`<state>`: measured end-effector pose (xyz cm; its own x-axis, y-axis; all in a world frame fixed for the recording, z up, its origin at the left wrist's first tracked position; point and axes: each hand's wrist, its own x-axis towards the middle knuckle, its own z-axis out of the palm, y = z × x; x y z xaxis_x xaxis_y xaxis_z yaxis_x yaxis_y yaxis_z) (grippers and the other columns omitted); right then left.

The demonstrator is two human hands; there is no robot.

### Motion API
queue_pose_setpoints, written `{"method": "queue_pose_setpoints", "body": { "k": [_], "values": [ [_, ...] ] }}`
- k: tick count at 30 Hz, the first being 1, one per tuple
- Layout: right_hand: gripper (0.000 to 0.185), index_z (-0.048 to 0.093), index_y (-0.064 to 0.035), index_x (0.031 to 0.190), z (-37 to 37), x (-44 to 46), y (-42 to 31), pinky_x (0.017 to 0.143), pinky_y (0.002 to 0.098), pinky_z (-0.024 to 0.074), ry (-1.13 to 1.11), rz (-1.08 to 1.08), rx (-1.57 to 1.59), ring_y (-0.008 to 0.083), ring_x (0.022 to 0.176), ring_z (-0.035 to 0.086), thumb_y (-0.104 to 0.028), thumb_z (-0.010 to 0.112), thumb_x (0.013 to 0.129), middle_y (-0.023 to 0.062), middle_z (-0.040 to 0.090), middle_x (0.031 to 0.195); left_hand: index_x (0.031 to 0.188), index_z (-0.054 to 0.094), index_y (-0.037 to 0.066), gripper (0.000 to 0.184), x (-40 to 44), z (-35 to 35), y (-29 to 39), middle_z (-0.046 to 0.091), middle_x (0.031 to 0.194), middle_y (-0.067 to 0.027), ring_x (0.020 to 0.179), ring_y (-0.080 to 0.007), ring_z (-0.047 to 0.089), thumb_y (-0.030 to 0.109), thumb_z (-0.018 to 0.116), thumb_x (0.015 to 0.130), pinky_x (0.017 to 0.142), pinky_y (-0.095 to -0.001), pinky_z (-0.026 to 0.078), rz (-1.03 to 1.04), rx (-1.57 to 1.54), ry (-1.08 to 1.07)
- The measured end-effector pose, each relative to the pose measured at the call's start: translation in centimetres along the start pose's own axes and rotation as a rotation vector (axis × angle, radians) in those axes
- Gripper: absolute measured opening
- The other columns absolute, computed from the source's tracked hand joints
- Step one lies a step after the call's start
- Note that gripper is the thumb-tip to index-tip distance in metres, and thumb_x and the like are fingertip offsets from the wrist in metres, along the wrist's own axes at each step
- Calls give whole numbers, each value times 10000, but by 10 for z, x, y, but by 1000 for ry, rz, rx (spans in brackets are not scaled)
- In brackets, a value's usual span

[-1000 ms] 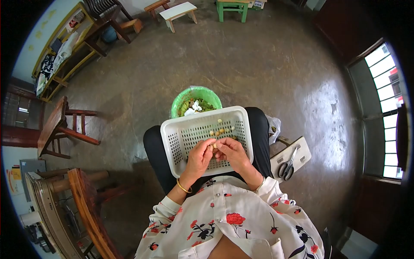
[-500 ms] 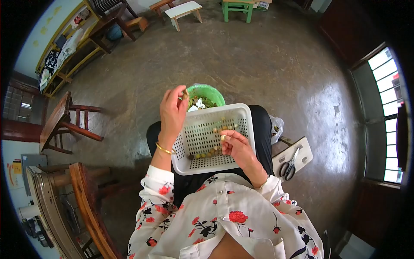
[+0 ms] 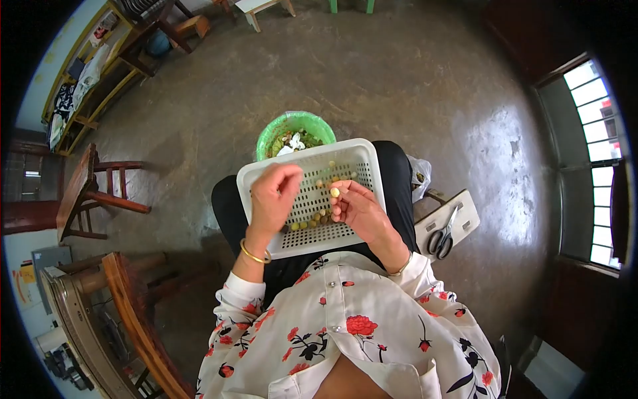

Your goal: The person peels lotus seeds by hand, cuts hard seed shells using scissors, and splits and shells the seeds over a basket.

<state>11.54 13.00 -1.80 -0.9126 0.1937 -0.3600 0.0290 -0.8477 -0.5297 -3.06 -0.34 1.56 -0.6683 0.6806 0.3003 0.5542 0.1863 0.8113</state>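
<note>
A white perforated basket (image 3: 364, 154) rests on my lap, with several small round yellowish and brown pieces (image 3: 304, 225) lying in it. Over its right part, my right hand (image 3: 362, 211) pinches a pale round piece (image 3: 335, 192) between thumb and fingertips. My left hand (image 3: 274, 194), with a gold bracelet at the wrist, is above the basket's left side, fingers curled together; whether it holds anything is too blurred to tell. Just beyond the basket stands a green bin (image 3: 263, 136) lined with a bag, holding green and brown scraps and white tissue.
Black-handled scissors (image 3: 442, 241) lie on a small wooden stool (image 3: 467, 214) at my right. A plastic bag (image 3: 420, 174) is beside my right knee. A wooden chair (image 3: 86, 186) stands to the left, and another wooden seat edge (image 3: 136, 319) is nearer me.
My hands parted from a shared grip. The left one swung out toward the bin with a brown bit in its fingers, then came back over the basket; the right kept a pale piece.
</note>
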Motion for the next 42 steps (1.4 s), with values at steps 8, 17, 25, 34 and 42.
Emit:
{"method": "queue_pose_setpoints", "body": {
  "k": [8, 17, 25, 34, 42],
  "values": [
    [145, 554, -69, 962, 4, 0, 6, 634, 243, 483, 43, -4, -167, 92, 660, 558, -205, 520, 928, 4, 576, 779, 1039, 598, 22, 263, -32, 25, 14, 589, 894, -57, 660, -91, 556, 23, 660, 783, 593, -212, 464, -125, -259, -194],
    [174, 589, -30, 974, -1, -3, 9, 626, 219, 493, 37, -60, -391, 82, 684, 578, -189, 563, 908, 21, 606, 820, 1016, 596, 14, 264, -35, 23, 14, 578, 864, -93, 712, -198, 623, -29, 641, 760, 613, -270, 519, -31, -121, -185],
    [201, 596, -4, 1008, -1, -4, 7, 641, 224, 498, 47, -11, -330, 92, 702, 588, -170, 578, 897, 36, 613, 840, 1042, 598, 11, 266, -36, 23, 12, 599, 883, -116, 724, -237, 624, -31, 609, 779, 622, -295, 514, 70, -46, -185],
    [185, 605, 0, 974, -4, -5, 8, 640, 238, 509, 63, -3, -312, 108, 703, 600, -158, 599, 880, 50, 624, 837, 1060, 621, 4, 294, -37, 21, 14, 633, 868, -122, 719, -221, 630, -33, 623, 769, 631, -283, 506, 69, -61, -246],
    [155, 623, 6, 911, -3, 0, 14, 613, 237, 507, 118, -44, -391, 108, 648, 590, -139, 584, 871, 45, 621, 757, 1035, 642, 16, 306, -43, 26, 14, 636, 824, -114, 685, -206, 628, -62, 624, 740, 596, -267, 501, 84, 3, -162]
  ]
}}
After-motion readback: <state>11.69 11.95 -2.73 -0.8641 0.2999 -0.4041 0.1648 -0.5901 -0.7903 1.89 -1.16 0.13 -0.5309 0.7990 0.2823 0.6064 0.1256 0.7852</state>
